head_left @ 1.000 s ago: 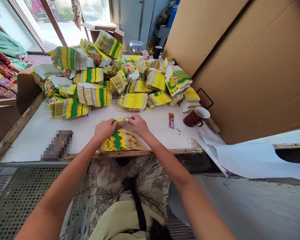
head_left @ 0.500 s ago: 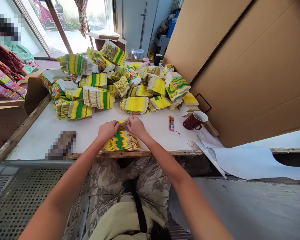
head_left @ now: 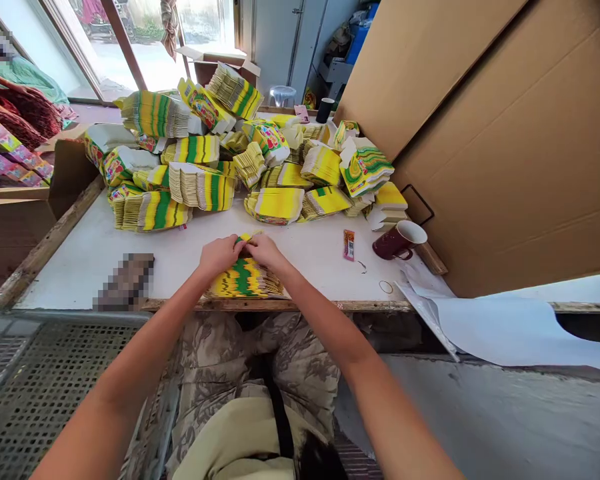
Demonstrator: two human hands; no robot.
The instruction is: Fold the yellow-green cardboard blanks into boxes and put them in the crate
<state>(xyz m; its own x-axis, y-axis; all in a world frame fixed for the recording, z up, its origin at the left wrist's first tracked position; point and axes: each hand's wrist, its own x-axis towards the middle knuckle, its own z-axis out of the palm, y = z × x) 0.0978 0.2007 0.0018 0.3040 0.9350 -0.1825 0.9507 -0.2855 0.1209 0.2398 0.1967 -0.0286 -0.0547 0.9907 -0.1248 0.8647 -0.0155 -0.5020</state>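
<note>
My left hand [head_left: 221, 255] and my right hand [head_left: 266, 252] meet at the far side of a yellow and green stack of folded cartons [head_left: 245, 279] near the table's front edge. Both are closed on a yellow and green carton [head_left: 245, 237], which is partly hidden by the fingers. Beyond them lies a big heap of bundled yellow and green cartons [head_left: 203, 187] across the white table [head_left: 80, 247].
A maroon mug [head_left: 393, 241], a small wrapped packet [head_left: 349, 245] and a rubber band [head_left: 386, 287] lie to the right. A blurred dark object [head_left: 126, 281] is at the left. Large cardboard [head_left: 505, 147] stands at the right. Another person sits at the far left.
My right hand has moved left, closer to my left hand, over the carton. The view has shifted slightly, and the person at the far left has moved an arm.
</note>
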